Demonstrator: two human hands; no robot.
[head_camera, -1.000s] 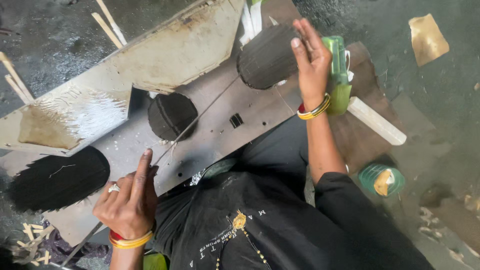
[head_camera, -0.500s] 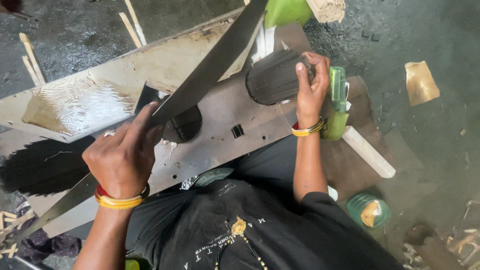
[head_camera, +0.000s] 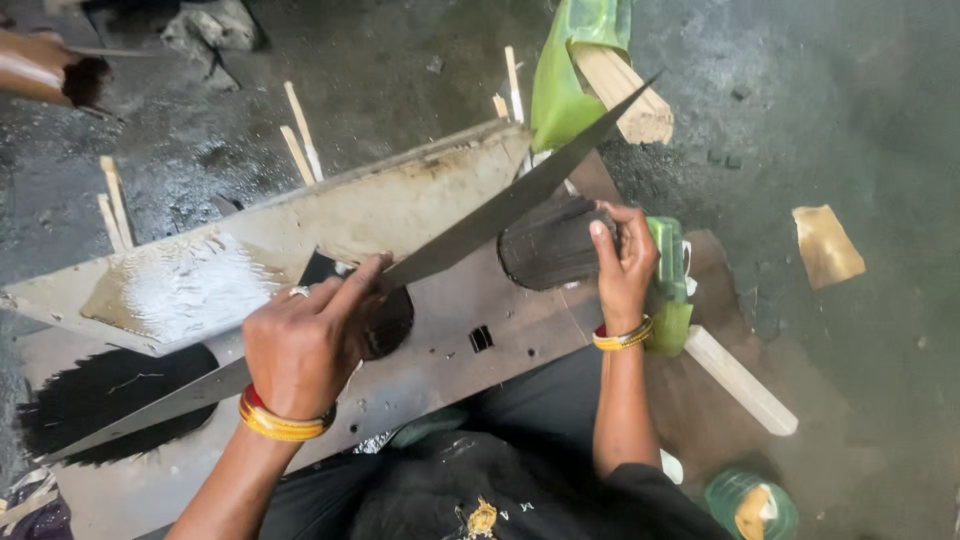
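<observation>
My left hand (head_camera: 305, 345) grips a long flat metal blade (head_camera: 490, 215), index finger laid along it; the blade slants from the lower left up to a tip at the upper right. My right hand (head_camera: 625, 265) clasps the end of a black bundle of thin sticks (head_camera: 550, 242) lying on a grey metal work plate (head_camera: 450, 345). The blade passes just above the bundle's left end. A dark round patch (head_camera: 388, 322) on the plate sits under my left fingers.
A slanted metal sheet (head_camera: 300, 240) runs behind the plate. A green wrapped packet of sticks (head_camera: 585, 70) lies at the top, a green roll (head_camera: 668, 285) by my right wrist, a white wooden stick (head_camera: 740, 380), a green lid (head_camera: 750, 505), loose sticks (head_camera: 300, 140), black powder (head_camera: 95, 400).
My left hand has lifted the long blade off the plate and swung it up and to the right, over the bundle. My right hand has kept hold of the black bundle.
</observation>
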